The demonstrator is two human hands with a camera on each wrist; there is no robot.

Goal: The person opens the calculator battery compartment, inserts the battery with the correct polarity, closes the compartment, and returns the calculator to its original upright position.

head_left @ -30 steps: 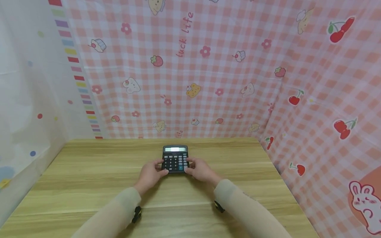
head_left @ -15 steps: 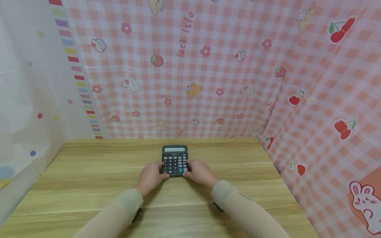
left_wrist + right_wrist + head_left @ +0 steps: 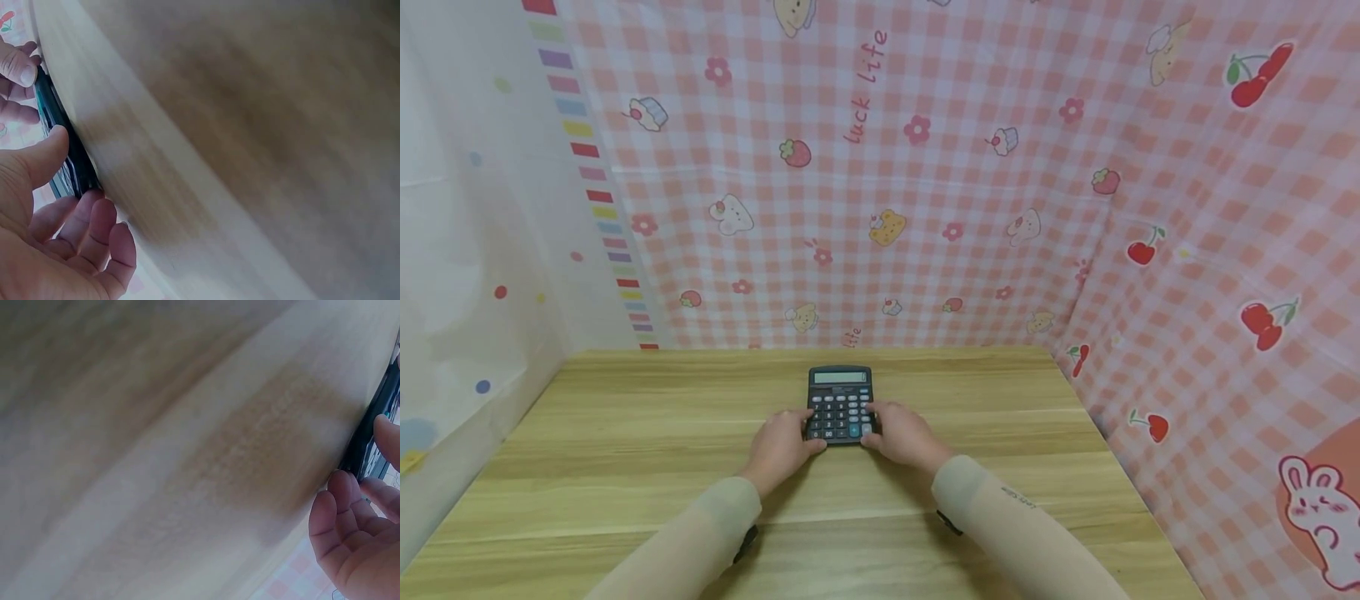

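A black calculator (image 3: pixel 840 408) with a grey display lies face up toward the back of the wooden table. My left hand (image 3: pixel 780 447) grips its left edge, thumb at the near left corner and fingers along the side. On the opposite edge my right hand (image 3: pixel 907 436) holds it the same way, its thumb over the near right corner. In the left wrist view the left hand's curled fingers (image 3: pixel 100 231) reach the calculator's edge (image 3: pixel 72 147). The right wrist view shows the right fingertips (image 3: pixel 340 487) against the dark edge of the calculator (image 3: pixel 365 440).
The wooden table (image 3: pixel 850 533) runs back to a pink checked cloth (image 3: pixel 850 267) hung behind it. A cherry-patterned cloth (image 3: pixel 1210 300) hangs at the right, and a white dotted cloth (image 3: pixel 475 250) at the left.
From a second ago to half a second ago, the calculator's near edge came slightly toward me and the glare left its display. Since then hands and calculator have stayed nearly still.
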